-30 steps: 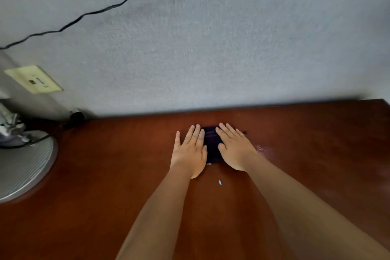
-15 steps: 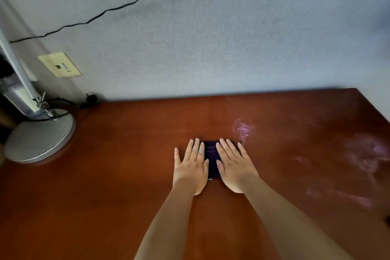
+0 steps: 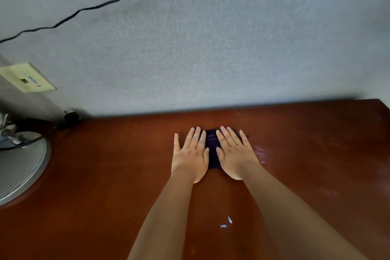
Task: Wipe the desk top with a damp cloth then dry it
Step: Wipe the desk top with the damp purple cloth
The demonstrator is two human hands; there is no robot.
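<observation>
Both hands are lying flat on a small dark cloth [image 3: 212,150] that is sitting toward the far edge of the reddish-brown counter [image 3: 105,186], a little right of the middle. The left hand [image 3: 191,157] is pressing on the cloth's left part and the right hand [image 3: 234,154] on its right part, each with straight, spread fingers; neither is curling round the fabric. Only a narrow strip of cloth is showing between them, plus a sliver past the right hand's fingertips.

A wet sheen [image 3: 260,154] is glinting on the wood just right of the right hand, so this is probably the damp pass, with the drying not yet begun. Two small pale specks [image 3: 227,222] are lying on the near part of the counter between the forearms.

The cloth is looking folded into a compact pad: soft, light and limp, likely a bit clingy if it is wet. Being so thin, it will probably bunch or slide out from under the palms unless the pressure is spread evenly, so flat palms across its whole top seem the sound way to drive it. For lifting it, pinching a folded edge should serve best.

At the far left a round metal lamp base [image 3: 21,167] is standing on the counter, with a black cord [image 3: 101,4] running along the wall above a wall plate [image 3: 27,78].
</observation>
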